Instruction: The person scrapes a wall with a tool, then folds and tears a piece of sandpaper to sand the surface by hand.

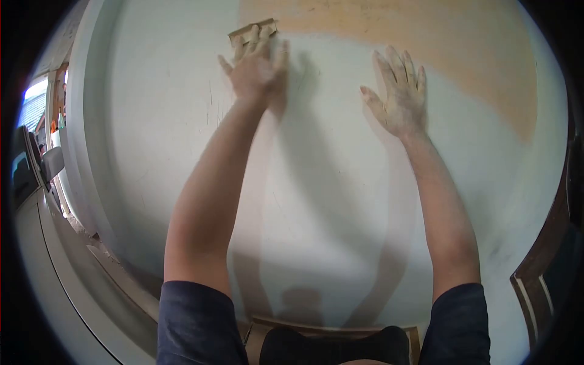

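Note:
My left hand (252, 72) is high on a pale wall (155, 121), its fingers spread over a folded piece of sandpaper (245, 33) and holding it against the surface. The paper's brown edge shows past the fingertips; the hand is slightly blurred. To the right, my right hand (403, 100) lies open against the wall, fingers stretched upward, with nothing in it. Whitish dust coats the fingers of both hands. Above and between them begins a tan patch (365, 18) of the wall, which curves down toward the right.
Along the left side stands a light-coloured vehicle (52, 267) with a side mirror (53, 162). Dark brown framing (547, 243) borders the wall on the right. A brown-edged ledge (415, 337) is low in front of my body. Daylight comes through an opening at far left.

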Action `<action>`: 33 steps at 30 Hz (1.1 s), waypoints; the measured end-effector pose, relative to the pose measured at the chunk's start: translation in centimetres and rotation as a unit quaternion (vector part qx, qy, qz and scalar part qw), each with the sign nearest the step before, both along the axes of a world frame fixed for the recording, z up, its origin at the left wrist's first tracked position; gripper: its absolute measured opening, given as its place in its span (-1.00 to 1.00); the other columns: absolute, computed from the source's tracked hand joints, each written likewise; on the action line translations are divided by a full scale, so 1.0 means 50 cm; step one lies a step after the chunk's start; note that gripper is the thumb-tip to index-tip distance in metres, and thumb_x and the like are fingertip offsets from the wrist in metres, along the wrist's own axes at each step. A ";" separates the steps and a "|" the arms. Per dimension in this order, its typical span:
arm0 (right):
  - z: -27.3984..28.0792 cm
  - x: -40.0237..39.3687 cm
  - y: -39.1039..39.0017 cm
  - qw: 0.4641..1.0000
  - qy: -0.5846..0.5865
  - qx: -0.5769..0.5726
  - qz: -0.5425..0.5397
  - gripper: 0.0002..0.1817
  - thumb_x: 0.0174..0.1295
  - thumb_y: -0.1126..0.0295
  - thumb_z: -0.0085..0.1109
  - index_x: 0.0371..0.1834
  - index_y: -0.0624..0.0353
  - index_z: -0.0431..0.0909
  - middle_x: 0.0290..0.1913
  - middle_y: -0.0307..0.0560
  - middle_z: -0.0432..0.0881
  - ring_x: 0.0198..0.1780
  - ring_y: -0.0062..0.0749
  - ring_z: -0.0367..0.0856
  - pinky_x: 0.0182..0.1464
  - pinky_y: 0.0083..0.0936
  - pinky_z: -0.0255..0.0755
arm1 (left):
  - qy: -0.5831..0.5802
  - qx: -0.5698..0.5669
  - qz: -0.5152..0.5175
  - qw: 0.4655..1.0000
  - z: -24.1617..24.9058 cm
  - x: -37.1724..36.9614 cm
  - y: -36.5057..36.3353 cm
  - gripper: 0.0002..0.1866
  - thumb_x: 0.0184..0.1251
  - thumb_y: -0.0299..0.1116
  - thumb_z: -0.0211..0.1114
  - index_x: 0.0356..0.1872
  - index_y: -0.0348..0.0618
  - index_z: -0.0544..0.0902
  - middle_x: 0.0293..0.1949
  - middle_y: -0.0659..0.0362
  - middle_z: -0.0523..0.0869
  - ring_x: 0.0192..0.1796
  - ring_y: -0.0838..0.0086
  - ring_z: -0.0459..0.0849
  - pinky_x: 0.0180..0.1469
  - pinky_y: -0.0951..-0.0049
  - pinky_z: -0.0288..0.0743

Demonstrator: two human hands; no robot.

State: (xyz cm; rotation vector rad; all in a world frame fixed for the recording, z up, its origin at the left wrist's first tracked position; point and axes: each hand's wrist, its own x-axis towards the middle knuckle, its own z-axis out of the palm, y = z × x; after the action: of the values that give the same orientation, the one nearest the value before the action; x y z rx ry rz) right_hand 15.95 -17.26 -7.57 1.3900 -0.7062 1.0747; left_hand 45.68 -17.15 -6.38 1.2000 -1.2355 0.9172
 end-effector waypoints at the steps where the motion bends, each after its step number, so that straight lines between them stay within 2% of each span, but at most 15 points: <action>1: -0.004 0.002 -0.004 1.000 -0.001 -0.002 0.005 -0.15 0.42 -0.28 0.17 0.70 -0.20 0.28 0.72 -0.15 0.22 0.75 -0.04 0.06 0.72 0.23 -0.15 | 0.020 -0.074 0.031 0.997 -0.013 -0.019 -0.007 -0.15 0.52 0.39 0.01 0.72 0.29 0.25 0.75 0.22 0.20 0.78 0.05 0.02 0.69 -0.40 -0.31; 3: -0.009 0.006 -0.012 1.000 -0.004 0.011 0.011 -0.14 0.42 -0.29 0.16 0.70 -0.18 0.27 0.72 -0.16 0.22 0.74 -0.04 0.07 0.72 0.23 -0.16 | -0.047 -0.041 0.022 0.998 -0.086 -0.067 -0.003 -0.16 0.52 0.36 0.01 0.73 0.29 0.24 0.75 0.23 0.20 0.78 0.05 0.02 0.69 -0.41 -0.32; 5: 0.004 0.000 -0.008 1.000 -0.003 0.001 0.010 -0.14 0.42 -0.30 0.14 0.70 -0.17 0.26 0.72 -0.17 0.22 0.74 -0.04 0.07 0.72 0.22 -0.17 | -0.279 -0.003 0.019 0.960 -0.140 -0.111 0.032 -0.17 0.52 0.31 0.01 0.73 0.29 0.22 0.74 0.23 0.22 0.78 0.05 0.02 0.69 -0.41 -0.34; 6: 0.004 -0.001 -0.008 1.000 0.000 0.001 0.007 -0.13 0.42 -0.31 0.13 0.70 -0.16 0.25 0.72 -0.18 0.20 0.75 -0.06 0.06 0.72 0.22 -0.18 | -0.303 -0.022 0.030 0.952 -0.121 -0.091 0.031 -0.16 0.47 0.24 0.05 0.74 0.28 0.20 0.74 0.23 0.22 0.78 0.06 0.04 0.72 -0.36 -0.38; 10: -0.001 -0.001 -0.007 1.000 -0.004 0.009 0.003 -0.11 0.42 -0.32 0.13 0.71 -0.14 0.22 0.74 -0.20 0.14 0.76 -0.09 0.01 0.74 0.22 -0.21 | -0.107 0.022 0.022 0.994 -0.013 0.004 -0.006 -0.11 0.39 0.20 0.11 0.74 0.26 0.19 0.74 0.22 0.22 0.77 0.05 0.06 0.71 -0.37 -0.40; 12: -0.001 0.000 -0.003 1.000 -0.008 0.016 -0.003 -0.12 0.42 -0.31 0.13 0.71 -0.15 0.22 0.75 -0.19 0.13 0.76 -0.09 -0.01 0.74 0.22 -0.22 | -0.055 -0.092 0.060 0.992 -0.005 0.018 -0.034 -0.10 0.36 0.13 0.13 0.74 0.24 0.19 0.74 0.22 0.22 0.76 0.05 0.08 0.71 -0.37 -0.39; 15: -0.010 -0.005 0.003 0.999 -0.012 0.036 -0.005 -0.13 0.45 -0.29 0.11 0.73 -0.17 0.19 0.76 -0.18 0.11 0.77 -0.08 -0.03 0.74 0.21 -0.26 | -0.248 -0.010 0.060 0.967 -0.089 -0.053 0.044 -0.10 0.31 0.03 0.14 0.74 0.22 0.21 0.73 0.22 0.25 0.76 0.05 0.10 0.71 -0.36 -0.35; 17: -0.001 0.007 0.003 0.999 0.001 0.035 0.000 -0.14 0.49 -0.27 0.08 0.75 -0.18 0.16 0.77 -0.16 0.11 0.78 -0.07 -0.04 0.75 0.20 -0.29 | -0.240 -0.026 0.026 0.970 -0.095 -0.036 0.058 -0.08 0.21 -0.05 0.14 0.72 0.16 0.25 0.72 0.25 0.28 0.75 0.03 0.12 0.73 -0.31 -0.32; 20: -0.001 0.010 0.008 0.999 -0.006 0.035 -0.028 -0.17 0.51 -0.21 0.08 0.73 -0.08 0.20 0.76 -0.10 0.13 0.78 -0.07 -0.03 0.74 0.21 -0.26 | -0.262 0.059 0.063 0.961 -0.076 -0.040 0.049 -0.11 0.32 0.00 0.10 0.74 0.15 0.18 0.73 0.27 0.23 0.77 0.10 0.04 0.77 -0.24 -0.35; 23: -0.008 0.054 0.011 0.997 -0.011 -0.007 -0.074 -0.17 0.46 -0.16 0.16 0.67 0.07 0.29 0.70 -0.03 0.22 0.75 -0.06 0.04 0.74 0.19 -0.18 | -0.143 -0.120 -0.051 0.981 -0.122 -0.086 0.006 -0.13 0.16 -0.12 0.11 0.64 0.08 0.39 0.68 0.24 0.35 0.70 0.07 0.26 0.73 -0.22 -0.12; 25: -0.005 0.113 0.009 0.974 0.194 0.013 0.120 -0.13 0.47 -0.12 0.13 0.69 0.21 0.23 0.72 0.08 0.19 0.77 0.00 0.03 0.75 0.11 -0.14 | -0.139 -0.126 -0.106 0.977 -0.110 -0.082 0.012 -0.24 0.31 -0.12 0.08 0.60 0.05 0.43 0.65 0.23 0.41 0.66 0.09 0.34 0.73 -0.10 -0.03; 26: -0.009 0.150 0.015 0.972 0.205 0.007 0.117 -0.13 0.47 -0.12 0.13 0.69 0.21 0.23 0.72 0.08 0.19 0.77 0.00 0.03 0.75 0.11 -0.14 | -0.130 -0.134 -0.106 0.977 -0.103 -0.079 0.004 -0.24 0.31 -0.12 0.08 0.60 0.05 0.43 0.65 0.23 0.41 0.66 0.09 0.34 0.73 -0.10 -0.03; 29: -0.033 0.259 0.012 0.934 0.199 0.132 0.266 -0.07 0.52 -0.20 0.07 0.72 0.26 0.14 0.74 0.16 0.15 0.77 -0.01 0.05 0.75 0.03 -0.11 | -0.100 -0.063 -0.214 0.970 -0.103 -0.051 -0.014 -0.33 0.50 -0.07 0.06 0.60 -0.01 0.41 0.59 0.12 0.47 0.63 0.15 0.38 0.75 -0.01 0.00; 31: -0.015 0.294 0.008 0.926 0.101 0.123 0.342 0.04 0.53 -0.38 -0.11 0.74 0.29 0.07 0.76 0.16 0.09 0.78 -0.11 0.02 0.75 0.18 -0.24 | -0.074 -0.156 -0.275 0.946 -0.102 -0.063 -0.012 -0.39 0.55 -0.13 0.10 0.56 -0.02 0.44 0.54 0.05 0.53 0.59 0.11 0.44 0.72 -0.03 0.08; 33: -0.004 0.303 0.016 0.952 0.092 0.127 0.262 0.08 0.50 -0.45 -0.18 0.75 0.27 0.05 0.77 0.17 0.05 0.79 -0.12 -0.03 0.74 0.25 -0.35 | -0.068 -0.201 -0.298 0.931 -0.101 -0.062 -0.007 -0.45 0.55 -0.20 0.14 0.50 -0.04 0.49 0.52 0.04 0.54 0.56 0.11 0.47 0.68 -0.07 0.13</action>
State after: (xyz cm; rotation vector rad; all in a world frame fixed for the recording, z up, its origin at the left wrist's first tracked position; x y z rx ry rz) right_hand 31.08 -16.45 -7.76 1.9412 -0.3479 1.2679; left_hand 42.57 -17.50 -11.43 0.3961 -1.3334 0.7449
